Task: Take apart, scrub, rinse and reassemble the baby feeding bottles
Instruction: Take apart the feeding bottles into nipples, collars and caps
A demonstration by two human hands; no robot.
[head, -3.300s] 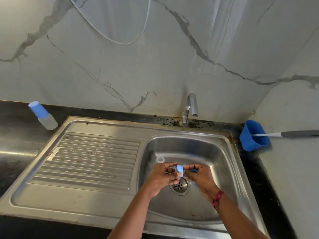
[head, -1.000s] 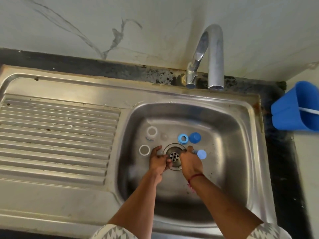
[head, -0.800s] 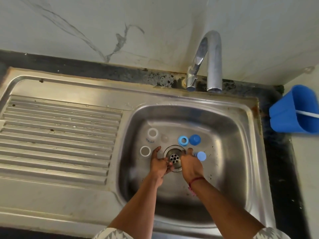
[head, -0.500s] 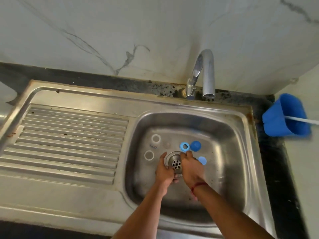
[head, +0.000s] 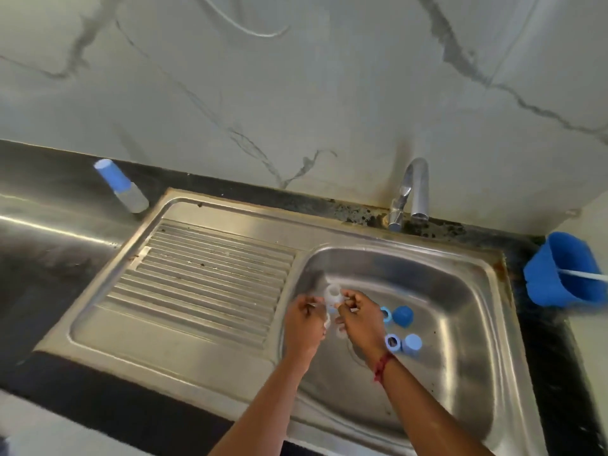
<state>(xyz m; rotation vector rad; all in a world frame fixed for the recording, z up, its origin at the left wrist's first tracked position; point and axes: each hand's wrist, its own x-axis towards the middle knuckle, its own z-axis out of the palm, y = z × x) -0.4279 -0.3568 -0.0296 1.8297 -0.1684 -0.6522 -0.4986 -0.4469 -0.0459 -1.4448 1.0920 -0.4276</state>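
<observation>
1. Two bare forearms reach in from the near edge over the sink [head: 460, 383]. A red thread [head: 381, 367] is tied round the right wrist.
2. The left hand [head: 304, 327] and right hand [head: 360, 320] meet above the left part of the basin. The fingers of both are curled and pinch the clear bottle pieces [head: 334, 295] between them. Blur hides how many pieces there are and how they join.
3. Just right of the right hand, four blue parts lie on the basin floor. A pale blue ring [head: 393, 342] touches a pale blue cap [head: 412, 345]. Behind them, a blue ring [head: 385, 314] lies beside a darker blue cap [head: 403, 314].
4. The ribbed draining board [head: 204, 274] lies to the left of the basin.
5. A blue cup [head: 552, 278] stands on the dark table [head: 49, 274] at the far right, with a white handle [head: 584, 275] sticking out of it.
6. The tap [head: 414, 192] stands behind the basin; no water is seen running.
7. An assembled bottle [head: 122, 187] with a blue cap stands on the table by the sink's far left corner.
8. A marbled wall [head: 296, 93] lies behind.
</observation>
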